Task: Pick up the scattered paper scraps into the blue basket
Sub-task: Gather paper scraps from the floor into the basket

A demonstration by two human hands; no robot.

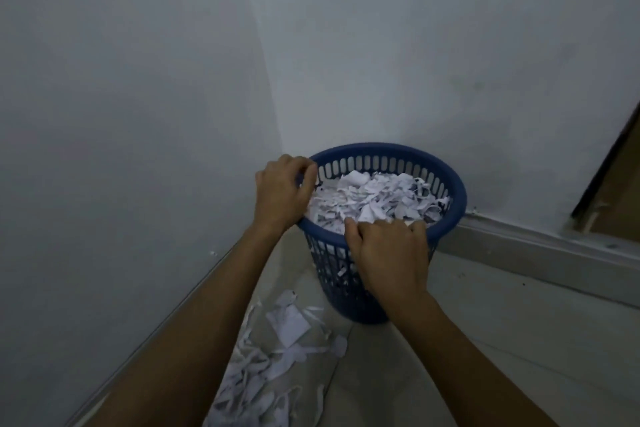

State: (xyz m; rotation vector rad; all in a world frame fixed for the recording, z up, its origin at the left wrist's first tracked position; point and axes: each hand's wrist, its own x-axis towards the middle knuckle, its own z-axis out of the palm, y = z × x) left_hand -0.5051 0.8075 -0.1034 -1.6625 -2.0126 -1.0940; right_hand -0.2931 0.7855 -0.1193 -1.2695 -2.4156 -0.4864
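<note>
Blue basket (450, 191), heaped with scraps (370, 198). Left hand (282, 191) curls over its left rim, right hand (391, 253) over its near rim; more scraps (277, 357) lie below it. Tilting risks spillage.

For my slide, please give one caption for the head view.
Both hands, left hand and right hand, grip the blue basket rim; paper scraps remain on the floor.

Blue slotted basket (457, 199), white paper scraps (367, 199), pale grey walls (138, 80)
</note>
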